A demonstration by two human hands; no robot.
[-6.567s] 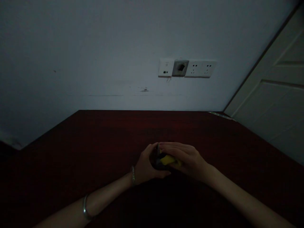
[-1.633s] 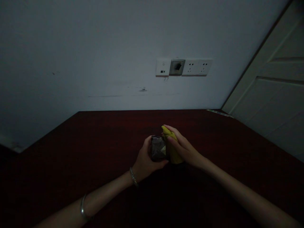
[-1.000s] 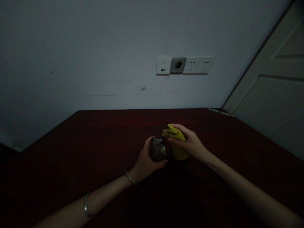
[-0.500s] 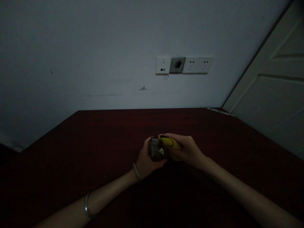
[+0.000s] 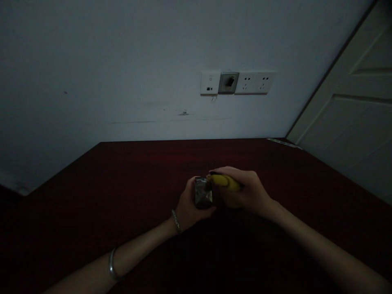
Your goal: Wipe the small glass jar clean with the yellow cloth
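Right hand [image 5: 252, 190] and cloth [image 5: 225, 181] have been shifted slightly right since half a second ago. Cloth is pinched in the right hand; box [image 5: 202, 195] is gripped by the left hand [image 5: 188, 206], low over or on the table [image 5: 137, 171] (can't tell which). Done: cloth brought to box's right edge, contact unconfirmed. Neither is released yet; amount left can't be judged.

Soft item [image 5: 227, 182]: yellow, black at its tip
Faceted block [image 5: 202, 192]: dark grey with a pale yellowish patch
Tabletop [image 5: 137, 175]: dark red, nearly black toward the front
Wall [image 5: 131, 61]: bluish grey, dark scuff marks
Socket plates [image 5: 254, 84]: white, black holes
Bangle [image 5: 111, 265]: plain silver
Bracelet [image 5: 176, 221]: silvery, linked pattern
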